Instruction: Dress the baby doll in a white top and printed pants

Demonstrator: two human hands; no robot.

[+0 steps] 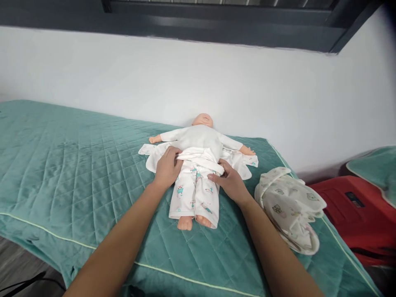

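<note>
A baby doll (pixel 201 136) in a white long-sleeved top lies on its back, arms spread and feet towards me. White printed pants (pixel 198 194) cover its legs, with the waistband bunched around the hips. At the left hip, my left hand (pixel 168 168) has its curled fingers closed on the waistband's edge. My right hand (pixel 231 181) pinches the pants' waist on the other side, thumb on the front of the cloth. Spread out beneath the doll is a white printed baby shirt (pixel 236 163), partly hidden by its body and my hands.
A green quilted cover (pixel 80 177) lies over the bed. To the right sits a crumpled pale printed cloth (pixel 287 208) near the bed's edge. Beyond that edge is a red case (pixel 355 214). A white wall (pixel 123 78) rises behind the doll's head.
</note>
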